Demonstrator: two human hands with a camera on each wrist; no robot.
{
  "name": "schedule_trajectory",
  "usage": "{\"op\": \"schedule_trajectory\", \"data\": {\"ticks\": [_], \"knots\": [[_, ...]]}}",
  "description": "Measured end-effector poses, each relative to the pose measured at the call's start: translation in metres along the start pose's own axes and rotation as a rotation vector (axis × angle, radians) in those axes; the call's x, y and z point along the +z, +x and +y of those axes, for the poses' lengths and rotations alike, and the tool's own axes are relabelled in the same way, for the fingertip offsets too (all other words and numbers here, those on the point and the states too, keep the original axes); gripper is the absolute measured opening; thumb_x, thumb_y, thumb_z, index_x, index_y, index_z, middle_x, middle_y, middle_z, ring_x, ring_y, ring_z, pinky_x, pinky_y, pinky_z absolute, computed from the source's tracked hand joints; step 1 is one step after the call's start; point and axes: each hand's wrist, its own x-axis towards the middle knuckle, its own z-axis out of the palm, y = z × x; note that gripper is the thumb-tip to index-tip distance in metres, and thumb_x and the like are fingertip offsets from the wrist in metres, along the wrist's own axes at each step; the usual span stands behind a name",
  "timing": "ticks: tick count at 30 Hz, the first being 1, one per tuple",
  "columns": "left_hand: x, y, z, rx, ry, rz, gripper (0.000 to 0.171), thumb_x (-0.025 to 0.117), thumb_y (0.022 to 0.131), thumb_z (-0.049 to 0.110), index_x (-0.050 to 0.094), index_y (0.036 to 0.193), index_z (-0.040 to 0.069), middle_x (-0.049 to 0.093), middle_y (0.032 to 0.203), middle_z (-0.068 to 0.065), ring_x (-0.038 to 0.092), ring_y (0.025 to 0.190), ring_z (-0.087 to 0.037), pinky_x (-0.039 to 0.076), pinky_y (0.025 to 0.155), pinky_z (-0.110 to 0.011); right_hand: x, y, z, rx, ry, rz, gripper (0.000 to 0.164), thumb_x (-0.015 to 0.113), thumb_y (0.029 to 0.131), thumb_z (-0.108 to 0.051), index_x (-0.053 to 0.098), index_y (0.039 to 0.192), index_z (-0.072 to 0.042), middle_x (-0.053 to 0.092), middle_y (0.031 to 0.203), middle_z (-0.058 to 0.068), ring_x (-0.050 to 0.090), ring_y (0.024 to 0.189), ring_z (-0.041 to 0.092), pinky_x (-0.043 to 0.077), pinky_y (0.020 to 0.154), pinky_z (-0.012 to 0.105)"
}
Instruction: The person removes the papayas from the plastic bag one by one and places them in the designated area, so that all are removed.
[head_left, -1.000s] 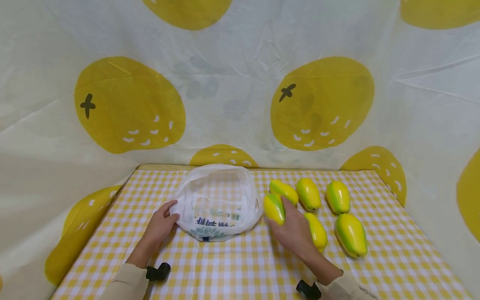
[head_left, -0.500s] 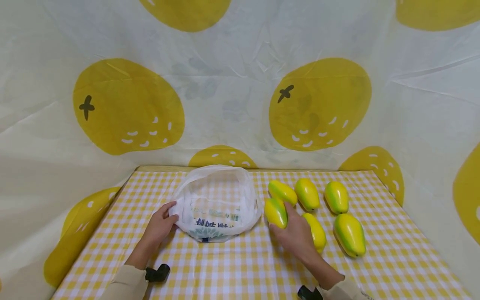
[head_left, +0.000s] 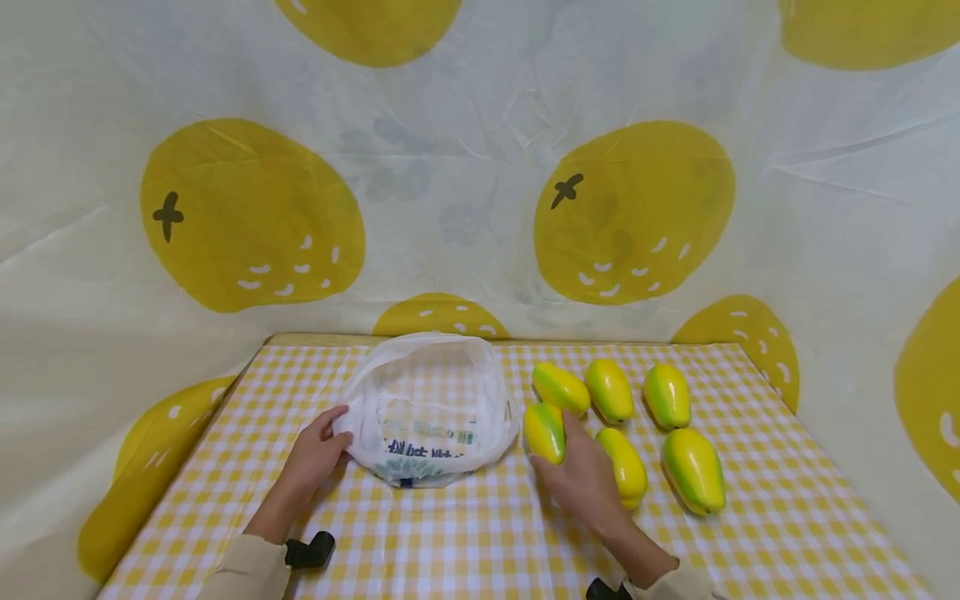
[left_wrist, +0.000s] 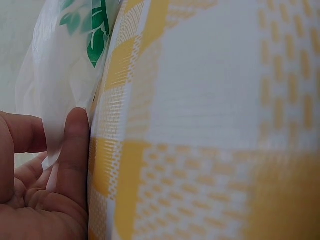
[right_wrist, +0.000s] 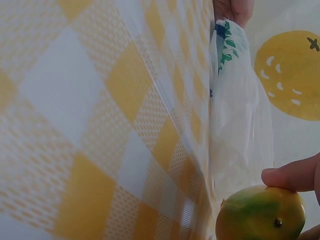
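A white translucent plastic bag (head_left: 498, 408) with green leaf print and dark lettering stands on the table, its wide mouth facing me. My left hand (head_left: 315, 454) pinches the left side of its rim; in the left wrist view, the plastic passes between thumb and fingers (left_wrist: 75, 145). Right of the bag, my right hand (head_left: 581, 479) grips a yellow-green papaya (head_left: 542, 432) with its thumb on the near side. In the right wrist view, the papaya's (right_wrist: 255, 212) stem end shows beside the bag (right_wrist: 240, 120). Whether it touches the table is hard to tell.
Several more papayas lie to the right, among them one (head_left: 626, 471) partly behind my right hand, one (head_left: 561, 389) just behind the held papaya, and one (head_left: 693, 471) farther right. A yellow-checked cloth (head_left: 450, 542) covers the table. A fruit-printed curtain (head_left: 450, 208) hangs behind.
The right hand and its papaya have shifted slightly toward me, and the papaya has turned a little. The left hand stays on the bag's rim. The head view has drifted slightly.
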Motion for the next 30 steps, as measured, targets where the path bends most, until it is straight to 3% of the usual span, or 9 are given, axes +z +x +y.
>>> {"op": "schedule_trajectory", "data": {"ticks": [8,25,30], "knots": [[0.0,-0.002,0.002,0.008,0.002,-0.001,0.06,0.052,0.106,0.016,0.034,0.163,0.011,0.042,0.164,-0.022,0.056,0.135,-0.031,0.059,0.088,-0.028,0.004,-0.005,0.003,-0.023,0.016,0.012,0.082,0.083,0.087,-0.026,0.043,0.153,0.0,0.07,0.127,0.017,0.067,0.106,0.028,0.054,0.09,0.049],[-0.001,-0.002,0.0,-0.005,0.015,-0.002,0.061,0.052,0.106,0.018,0.033,0.163,0.012,0.041,0.164,-0.022,0.057,0.133,-0.03,0.059,0.089,-0.03,0.01,-0.016,0.007,0.0,0.007,0.014,0.084,0.082,0.089,-0.026,0.038,0.155,0.004,0.066,0.136,0.024,0.067,0.119,0.036,0.053,0.097,0.055],[-0.001,-0.001,0.001,0.005,0.024,-0.004,0.061,0.052,0.106,0.019,0.033,0.164,0.011,0.04,0.165,-0.022,0.055,0.135,-0.031,0.059,0.093,-0.032,0.008,-0.02,0.004,0.011,-0.035,-0.003,0.094,0.081,0.089,-0.029,0.029,0.158,0.008,0.058,0.145,0.032,0.062,0.127,0.043,0.051,0.102,0.058]]}}
